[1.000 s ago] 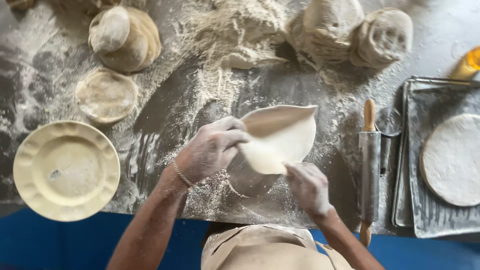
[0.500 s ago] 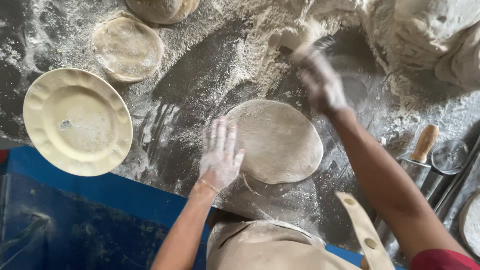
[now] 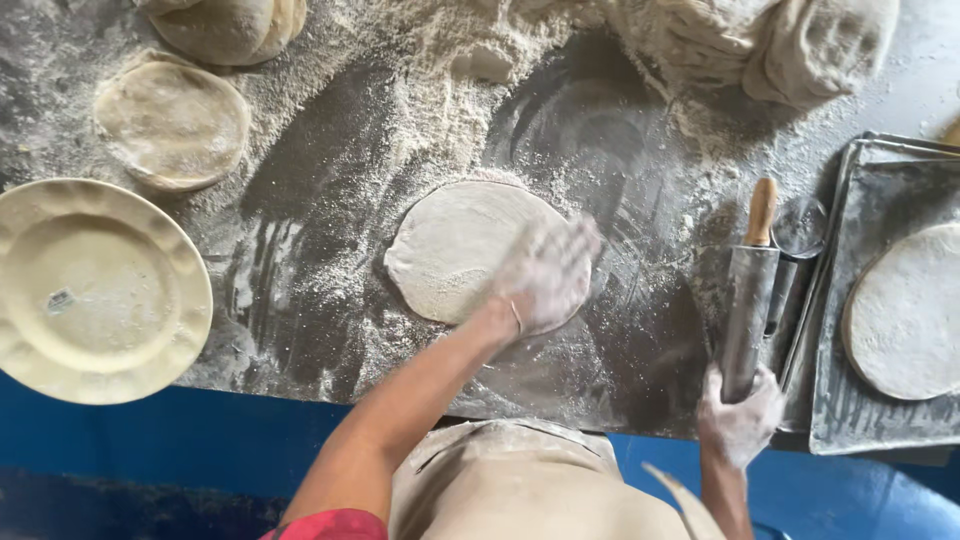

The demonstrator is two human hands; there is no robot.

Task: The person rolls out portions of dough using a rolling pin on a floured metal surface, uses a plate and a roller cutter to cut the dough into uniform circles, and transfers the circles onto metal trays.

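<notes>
A flat round dough disc (image 3: 455,250) lies on the floured dark worktop (image 3: 330,270). My left hand (image 3: 545,275), dusted with flour and blurred, lies flat on the disc's right edge with its fingers spread. My right hand (image 3: 740,415) grips the near end of a rolling pin (image 3: 748,300), which has a metal barrel and a wooden handle pointing away from me. The pin lies on the worktop to the right of the disc.
A cream scalloped plate (image 3: 95,290) sits at the left edge. Behind it lie a smaller dough disc (image 3: 172,120) and dough balls (image 3: 230,25). A flour pile (image 3: 450,60) and dough mounds (image 3: 800,40) are at the back. A metal tray (image 3: 850,400) at right holds rolled dough (image 3: 905,310).
My right hand has left the flour pile at the back and taken hold of the rolling pin. My left hand has moved from beside the disc onto its right edge.
</notes>
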